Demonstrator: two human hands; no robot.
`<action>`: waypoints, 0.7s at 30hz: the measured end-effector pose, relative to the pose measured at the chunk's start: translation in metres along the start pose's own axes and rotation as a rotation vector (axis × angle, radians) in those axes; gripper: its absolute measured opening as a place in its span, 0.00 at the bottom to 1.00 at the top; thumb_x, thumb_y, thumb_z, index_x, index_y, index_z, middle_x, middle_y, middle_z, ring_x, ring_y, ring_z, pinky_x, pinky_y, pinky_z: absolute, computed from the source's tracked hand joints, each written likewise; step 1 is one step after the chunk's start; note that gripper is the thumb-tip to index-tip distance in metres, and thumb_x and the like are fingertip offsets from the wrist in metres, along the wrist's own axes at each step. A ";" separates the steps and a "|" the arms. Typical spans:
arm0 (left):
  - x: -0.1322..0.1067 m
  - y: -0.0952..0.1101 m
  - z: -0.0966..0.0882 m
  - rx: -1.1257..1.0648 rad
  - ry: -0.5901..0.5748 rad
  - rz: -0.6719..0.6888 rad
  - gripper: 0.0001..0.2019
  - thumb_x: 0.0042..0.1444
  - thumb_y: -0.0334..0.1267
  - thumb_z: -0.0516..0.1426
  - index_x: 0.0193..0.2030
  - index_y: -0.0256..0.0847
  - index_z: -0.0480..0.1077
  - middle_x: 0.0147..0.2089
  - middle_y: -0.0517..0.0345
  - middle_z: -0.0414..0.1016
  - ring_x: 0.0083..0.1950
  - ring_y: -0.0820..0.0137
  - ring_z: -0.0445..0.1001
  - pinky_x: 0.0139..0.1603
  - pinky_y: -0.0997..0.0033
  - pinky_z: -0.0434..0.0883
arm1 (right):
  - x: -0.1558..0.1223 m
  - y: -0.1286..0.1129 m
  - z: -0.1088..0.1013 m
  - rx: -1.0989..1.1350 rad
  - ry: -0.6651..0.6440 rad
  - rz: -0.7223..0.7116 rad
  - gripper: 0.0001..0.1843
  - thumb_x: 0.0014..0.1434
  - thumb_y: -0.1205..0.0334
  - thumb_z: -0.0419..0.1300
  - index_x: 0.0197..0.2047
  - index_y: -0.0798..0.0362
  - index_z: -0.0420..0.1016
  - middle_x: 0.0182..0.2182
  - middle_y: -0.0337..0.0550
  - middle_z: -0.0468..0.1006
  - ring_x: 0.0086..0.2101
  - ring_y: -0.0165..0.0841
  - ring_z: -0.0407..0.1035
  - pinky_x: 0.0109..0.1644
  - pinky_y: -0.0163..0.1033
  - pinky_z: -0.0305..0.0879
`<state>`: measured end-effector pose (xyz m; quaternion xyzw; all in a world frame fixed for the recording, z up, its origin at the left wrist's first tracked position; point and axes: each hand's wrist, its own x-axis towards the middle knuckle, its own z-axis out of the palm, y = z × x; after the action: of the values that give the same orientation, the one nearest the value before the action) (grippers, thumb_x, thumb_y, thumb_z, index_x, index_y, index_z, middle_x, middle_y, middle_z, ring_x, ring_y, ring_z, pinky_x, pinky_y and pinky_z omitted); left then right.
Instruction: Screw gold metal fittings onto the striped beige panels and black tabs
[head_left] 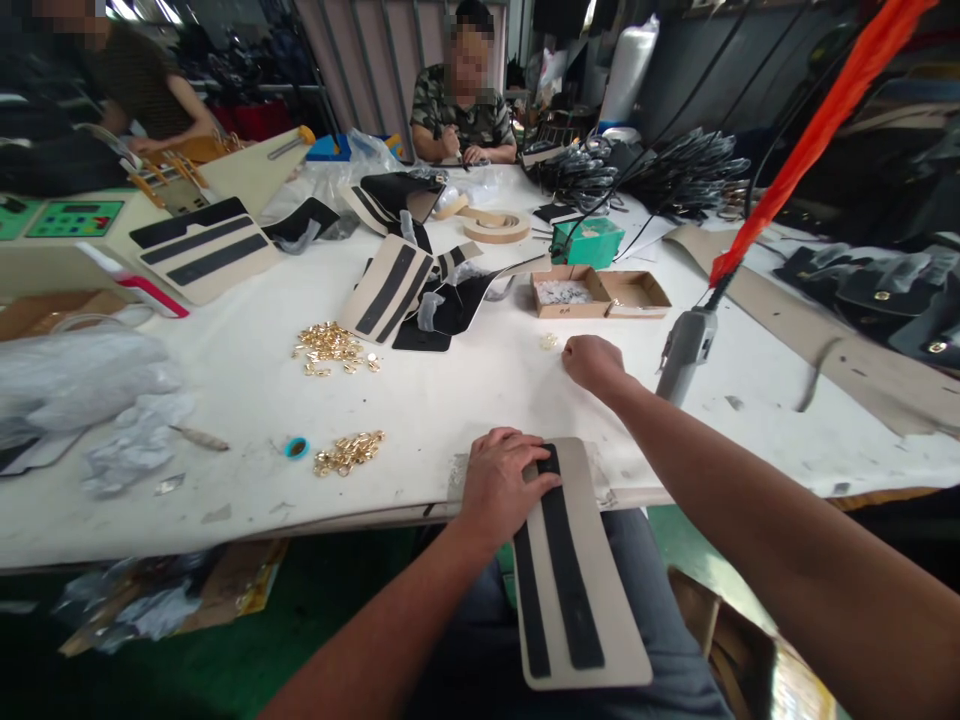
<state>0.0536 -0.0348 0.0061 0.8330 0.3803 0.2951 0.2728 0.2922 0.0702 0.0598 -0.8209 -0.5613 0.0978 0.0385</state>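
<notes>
My left hand (504, 482) grips the top end of a beige panel with black strips (589, 570). Its thumb lies across a strip. The panel overhangs the table's front edge and slopes down over my lap. My right hand (594, 362) is stretched out over the white table, its fingers curled closed and low to the surface. Beside its fingertips lies a little group of small clear pieces (549, 341). Whatever those fingers hold, if anything, is hidden. Left of my left hand is a small pile of gold metal fittings (349, 453) near a blue cap (297, 448).
Cardboard trays (571, 292) stand beyond my right hand, by a green box (587, 242). A grey electric screwdriver-like tool (684, 350) hangs beside my right forearm. More gold fittings (330, 342) and stacked striped panels (390, 290) lie left. A person (463, 100) sits opposite.
</notes>
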 end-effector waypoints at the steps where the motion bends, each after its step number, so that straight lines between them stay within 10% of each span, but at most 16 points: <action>1: 0.000 0.000 0.000 0.006 -0.005 0.001 0.15 0.48 0.40 0.77 0.43 0.48 0.84 0.53 0.61 0.86 0.60 0.54 0.75 0.62 0.48 0.67 | -0.006 -0.002 -0.001 0.017 0.022 -0.019 0.12 0.65 0.66 0.58 0.44 0.58 0.84 0.42 0.62 0.85 0.45 0.47 0.79 0.46 0.42 0.69; 5: 0.002 0.000 -0.002 0.027 -0.016 0.018 0.16 0.49 0.43 0.77 0.44 0.48 0.84 0.53 0.60 0.86 0.59 0.54 0.75 0.60 0.48 0.68 | -0.060 -0.008 -0.002 0.164 0.043 -0.159 0.14 0.69 0.60 0.55 0.44 0.53 0.82 0.37 0.48 0.85 0.38 0.37 0.78 0.43 0.36 0.67; 11: 0.001 0.002 0.000 0.044 -0.001 0.039 0.15 0.50 0.43 0.76 0.43 0.49 0.83 0.52 0.60 0.86 0.59 0.54 0.75 0.59 0.49 0.69 | -0.157 0.011 0.019 0.714 -0.254 -0.263 0.15 0.67 0.49 0.59 0.37 0.50 0.80 0.25 0.37 0.78 0.28 0.33 0.71 0.33 0.36 0.63; 21: -0.001 0.002 0.000 0.041 0.008 0.028 0.14 0.51 0.42 0.75 0.44 0.49 0.83 0.53 0.59 0.86 0.60 0.55 0.75 0.61 0.50 0.68 | -0.163 0.017 0.041 0.629 -0.159 -0.371 0.10 0.66 0.55 0.59 0.35 0.49 0.76 0.35 0.39 0.79 0.37 0.35 0.72 0.43 0.39 0.64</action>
<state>0.0540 -0.0369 0.0074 0.8426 0.3755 0.2943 0.2497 0.2424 -0.0896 0.0362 -0.6432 -0.6441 0.3204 0.2623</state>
